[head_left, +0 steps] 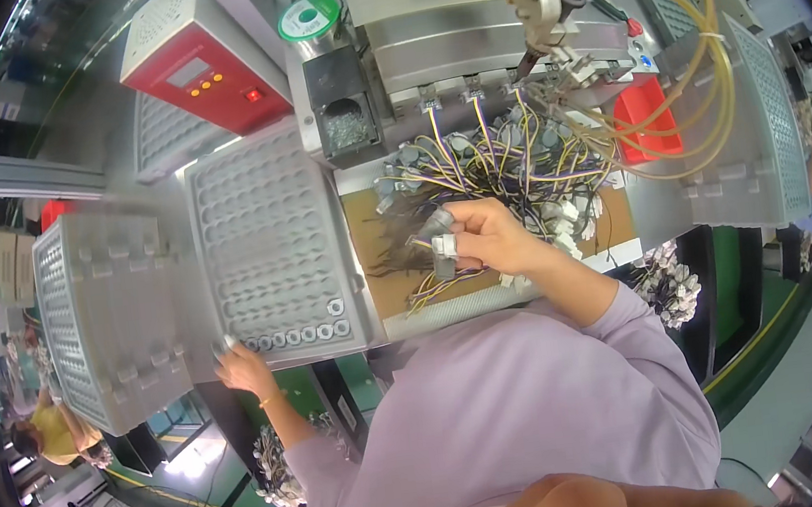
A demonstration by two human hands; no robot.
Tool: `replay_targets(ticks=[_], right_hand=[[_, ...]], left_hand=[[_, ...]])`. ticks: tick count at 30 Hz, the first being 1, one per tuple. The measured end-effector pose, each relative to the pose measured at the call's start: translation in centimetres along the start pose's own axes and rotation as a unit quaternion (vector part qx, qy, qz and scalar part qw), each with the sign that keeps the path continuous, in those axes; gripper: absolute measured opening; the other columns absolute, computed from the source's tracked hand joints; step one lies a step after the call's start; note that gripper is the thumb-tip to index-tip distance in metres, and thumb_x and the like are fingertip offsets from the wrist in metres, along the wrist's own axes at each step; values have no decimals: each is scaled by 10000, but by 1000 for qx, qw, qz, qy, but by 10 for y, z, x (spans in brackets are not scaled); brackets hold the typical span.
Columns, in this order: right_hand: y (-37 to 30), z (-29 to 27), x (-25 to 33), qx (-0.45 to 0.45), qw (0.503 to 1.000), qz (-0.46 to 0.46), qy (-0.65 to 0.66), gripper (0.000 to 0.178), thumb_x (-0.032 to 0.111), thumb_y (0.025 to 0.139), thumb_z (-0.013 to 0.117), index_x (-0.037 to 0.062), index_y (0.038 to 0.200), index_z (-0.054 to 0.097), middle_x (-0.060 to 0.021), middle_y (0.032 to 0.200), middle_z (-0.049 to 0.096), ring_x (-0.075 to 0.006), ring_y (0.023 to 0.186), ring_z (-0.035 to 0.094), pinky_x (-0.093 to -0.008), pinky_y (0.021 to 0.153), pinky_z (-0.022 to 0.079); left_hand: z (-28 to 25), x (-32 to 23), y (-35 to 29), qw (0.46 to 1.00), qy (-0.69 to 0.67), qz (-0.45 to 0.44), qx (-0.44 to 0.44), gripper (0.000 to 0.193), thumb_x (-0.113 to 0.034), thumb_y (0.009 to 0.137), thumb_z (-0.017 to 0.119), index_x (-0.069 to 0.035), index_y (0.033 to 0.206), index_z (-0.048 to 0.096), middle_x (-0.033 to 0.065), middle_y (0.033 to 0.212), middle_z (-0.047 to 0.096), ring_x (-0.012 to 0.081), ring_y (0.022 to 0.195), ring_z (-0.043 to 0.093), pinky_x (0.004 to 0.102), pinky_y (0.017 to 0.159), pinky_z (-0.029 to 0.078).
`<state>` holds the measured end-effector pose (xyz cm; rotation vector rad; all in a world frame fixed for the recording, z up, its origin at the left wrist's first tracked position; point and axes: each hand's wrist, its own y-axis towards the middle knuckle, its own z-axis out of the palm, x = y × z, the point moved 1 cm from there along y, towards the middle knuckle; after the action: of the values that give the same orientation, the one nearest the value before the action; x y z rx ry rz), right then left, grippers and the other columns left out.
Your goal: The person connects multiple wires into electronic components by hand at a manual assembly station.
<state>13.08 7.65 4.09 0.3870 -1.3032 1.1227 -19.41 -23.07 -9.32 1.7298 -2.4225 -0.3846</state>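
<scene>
My right hand (pixel 496 235) is closed over the brown board, pinching a wired grey cylindrical part with a white plug (pixel 444 246). Just beyond it lies a tangled heap of yellow, purple and black wires (pixel 506 167) with grey cylinders and white plugs. My left hand (pixel 246 371) is at the near left corner of a grey moulded tray (pixel 356 284), its fingers closed on a small pale, silvery part (pixel 229 343), blurred. Along the tray's near edge sit several round silvery parts (pixel 309 335), with one more (pixel 335 307) above the right end of that row.
A metal fixture (pixel 463 47) at the back holds wired plugs under a soldering head (pixel 532 61) with yellow tubes. Left of it stand a solder spool (pixel 309 18) and a red control box (pixel 215 75). A red bin (pixel 646 121) is at the right. More trays (pixel 63 323) stand at both sides.
</scene>
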Motion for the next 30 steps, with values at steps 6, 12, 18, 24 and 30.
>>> replay_targets(ticks=[6,12,18,24,30], right_hand=[[7,5,-8,-24,997,-73,-29,124,31,791,555,7,910,581,38,635,521,-14,552,443,-182,478,360],[11,7,-9,-90,974,-153,-138,88,43,785,569,8,862,590,42,650,530,-4,557,430,-179,474,343],[8,10,-4,-96,963,-194,-160,89,60,784,567,4,843,603,60,582,475,-2,512,367,-186,435,292],[2,10,-5,-115,959,-218,-136,60,49,768,581,-6,789,589,44,629,510,-4,532,410,-177,452,323],[-2,8,1,-109,977,-172,-65,43,40,749,592,1,767,588,34,648,535,-4,541,429,-177,453,330]], left_hand=[[-5,-10,-24,1000,5,18,9,309,-303,711,594,-44,868,661,119,1233,438,337,1043,403,474,849,324],[-42,-30,-10,958,-285,-31,11,258,-207,802,571,20,923,591,146,941,589,290,770,582,397,693,478],[-118,-179,-35,426,-816,-81,382,414,-136,832,514,15,1201,403,171,1085,524,234,861,583,316,681,504],[-153,-249,-72,467,-749,50,468,462,-54,802,564,22,1225,395,132,1047,545,159,780,576,212,606,468],[-150,-259,-77,447,-748,72,486,449,0,809,541,39,1230,390,96,1016,552,126,764,558,215,607,467]])
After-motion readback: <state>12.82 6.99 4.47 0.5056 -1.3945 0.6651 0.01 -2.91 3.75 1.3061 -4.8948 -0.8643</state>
